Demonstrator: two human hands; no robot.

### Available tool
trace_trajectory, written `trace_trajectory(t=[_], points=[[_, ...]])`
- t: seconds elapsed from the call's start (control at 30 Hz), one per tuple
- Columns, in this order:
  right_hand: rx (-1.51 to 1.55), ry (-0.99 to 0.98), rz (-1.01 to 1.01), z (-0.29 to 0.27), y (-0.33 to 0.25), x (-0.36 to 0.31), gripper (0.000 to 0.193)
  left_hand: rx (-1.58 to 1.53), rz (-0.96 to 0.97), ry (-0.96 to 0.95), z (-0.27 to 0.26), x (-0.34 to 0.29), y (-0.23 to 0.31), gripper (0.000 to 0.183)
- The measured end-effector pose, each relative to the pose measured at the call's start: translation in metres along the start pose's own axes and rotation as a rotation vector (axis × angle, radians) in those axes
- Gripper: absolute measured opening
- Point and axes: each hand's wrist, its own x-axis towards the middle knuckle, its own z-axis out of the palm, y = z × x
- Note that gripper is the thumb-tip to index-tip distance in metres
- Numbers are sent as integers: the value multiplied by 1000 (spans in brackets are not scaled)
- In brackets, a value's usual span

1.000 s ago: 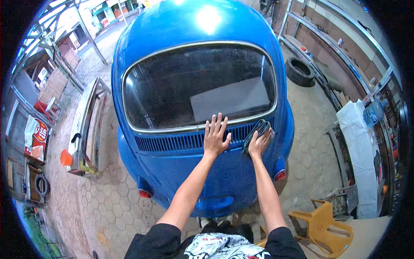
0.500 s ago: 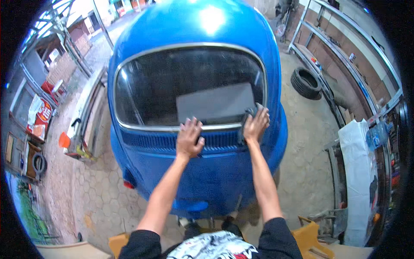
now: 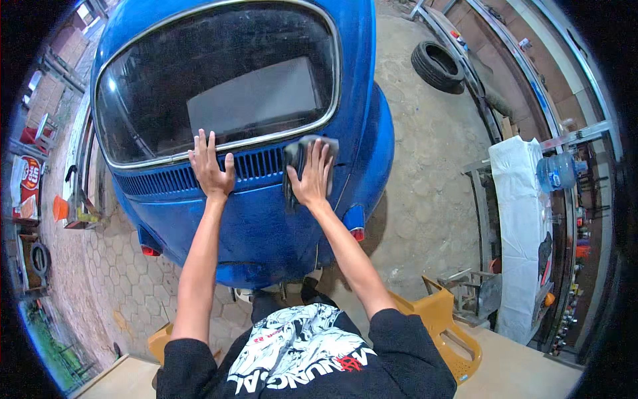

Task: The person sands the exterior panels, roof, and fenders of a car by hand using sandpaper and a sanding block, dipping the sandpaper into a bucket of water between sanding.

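The rear of a blue car fills the middle, its dark rear window framed by a bright trim strip. Flat, with fingers spread, my left hand rests on the slotted vent below the glass, its fingertips at the trim. My right hand lies with straight fingers on a dark grey cloth, pressing it against the body at the vent's right end. Nothing is in my left hand. Part of the cloth is hidden under my right palm.
A black tyre lies on the floor at the right. Beyond it stands a shelf with a white-covered surface and a blue water bottle. Behind me are a yellow chair and, at far left, an orange bucket.
The view has swung, so the car sits further left and closer. My right hand and the cloth have come off the window's lower corner down onto the vent. My left hand stays near the trim.
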Motion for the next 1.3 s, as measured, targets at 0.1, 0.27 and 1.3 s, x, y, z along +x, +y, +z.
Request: trace_trajectory(t=[0.1, 0.27, 1.3], points=[[50, 238, 54, -19, -32, 51, 98, 47, -21, -30, -10, 5, 7, 66], [129, 254, 66, -10, -21, 37, 87, 68, -36, -47, -7, 4, 12, 64], [-27, 89, -9, 6, 2, 7, 71, 104, -74, -58, -1, -2, 4, 60]])
